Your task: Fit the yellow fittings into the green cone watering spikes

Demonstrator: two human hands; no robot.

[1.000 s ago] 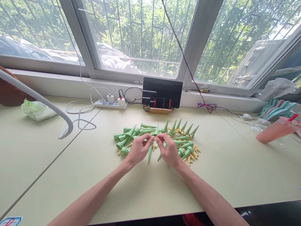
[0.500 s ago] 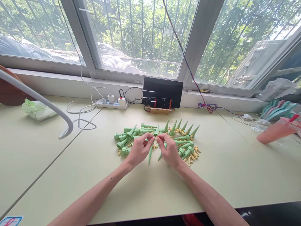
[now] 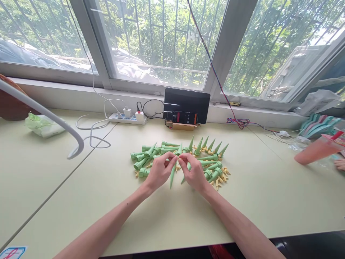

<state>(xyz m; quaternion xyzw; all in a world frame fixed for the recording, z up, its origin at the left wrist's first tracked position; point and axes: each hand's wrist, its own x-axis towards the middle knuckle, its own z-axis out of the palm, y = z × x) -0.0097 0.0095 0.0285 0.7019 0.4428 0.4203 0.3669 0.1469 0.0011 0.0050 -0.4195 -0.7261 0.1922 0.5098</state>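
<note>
My left hand (image 3: 161, 169) and my right hand (image 3: 193, 172) meet fingertip to fingertip over the middle of a pile. Thumb and forefinger are pinched together on both, and what sits between them is too small and covered to make out. Around them lie several green plastic plant watering spikes (image 3: 140, 164), some capped. One green spike (image 3: 172, 176) points toward me just below my fingers. At the back right several spikes (image 3: 198, 147) stand upright. Small yellow plastic nozzles (image 3: 222, 177) are heaped on the right, with others among the spikes.
A phone (image 3: 184, 117) leans on a dark tablet (image 3: 187, 102) behind the pile. A white power strip (image 3: 128, 118) with cables lies left of them. At right are a red drink cup (image 3: 319, 149) and another person's hand (image 3: 340, 164). A white curved bar (image 3: 72, 140) crosses the left.
My right fingertips have shifted slightly left, closer to my left fingertips. Another person's hand has come into view at the right edge. The pile looks the same.
</note>
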